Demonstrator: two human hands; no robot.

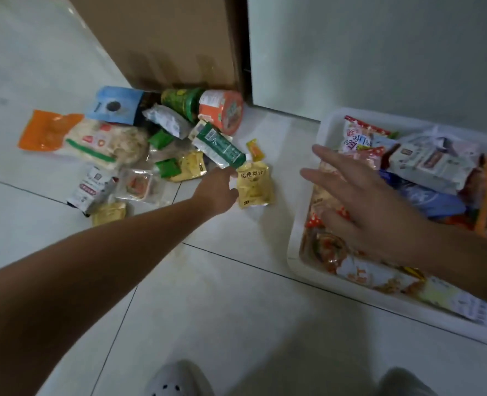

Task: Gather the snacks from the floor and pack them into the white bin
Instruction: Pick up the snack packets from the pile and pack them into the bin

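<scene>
Several snack packets lie in a pile on the floor by a brown cardboard box. My left hand (218, 191) reaches into the pile's near edge. Its fingertips are at the lower end of a green and white packet (219, 147), and its thumb is apart, next to a yellow pouch (255, 185). Nothing is gripped in it. My right hand (373, 207) hovers flat with fingers spread over the left side of the white bin (296, 261), holding nothing. The bin holds several packets.
In the pile are an orange cup noodle (222, 110), a green cup (182, 101), a blue bag (115, 105), an orange bag (45, 130) and a large white bag (108, 144). A cardboard box (162, 38) stands behind. My shoes (179, 380) are at the bottom edge.
</scene>
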